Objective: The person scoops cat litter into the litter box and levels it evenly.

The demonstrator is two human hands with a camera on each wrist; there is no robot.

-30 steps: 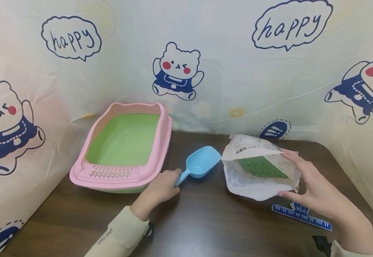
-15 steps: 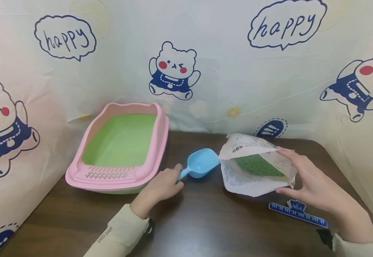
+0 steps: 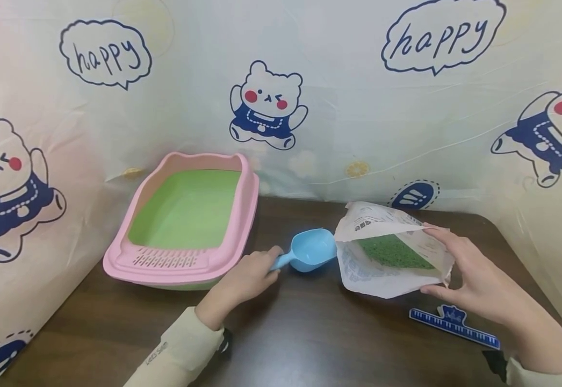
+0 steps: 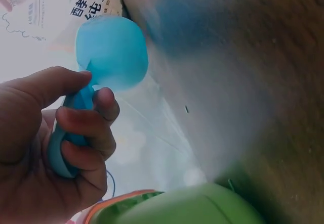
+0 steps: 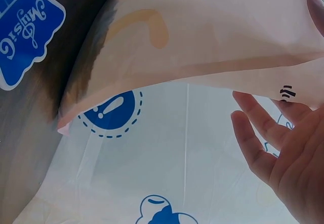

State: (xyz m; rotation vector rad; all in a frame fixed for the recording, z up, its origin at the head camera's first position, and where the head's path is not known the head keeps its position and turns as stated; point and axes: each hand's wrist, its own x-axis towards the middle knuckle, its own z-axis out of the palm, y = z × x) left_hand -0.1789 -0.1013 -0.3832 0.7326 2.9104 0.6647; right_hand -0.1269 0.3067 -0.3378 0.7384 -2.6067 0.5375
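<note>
- Over on the near right of the desk [image 3: 305, 338], a blue clip [image 3: 455, 326] lies near the right hand [image 3: 486, 285]; a dropped wrist could knock it sliding.
- That hand is set wide round the right side of the white bag [image 3: 380, 285], fingers at the upper lip, thumb at the lower. The hold looks light, so a firm shove from the left could slip it free or let the mouth sag closed.
- Across from it, the left hand [image 3: 244, 277] has its fingers curled round the handle of a blue scoop [image 3: 312, 250]. If that grip rolls, the bowl tips and any load would slide off.
- The scoop's lip meets the bag's left edge; touching or just short, I can't tell. Pushed against it, the scoop may crumple the limp side rather than enter.
- Green grains [image 3: 397, 253] sit inside the bag, back from its mouth; should the bag roll forward, they could pour onto the desk.
- Farther off on the left stands a pink-rimmed tray [image 3: 167, 272], well apart from the bag; grains carried across might dribble between.
</note>
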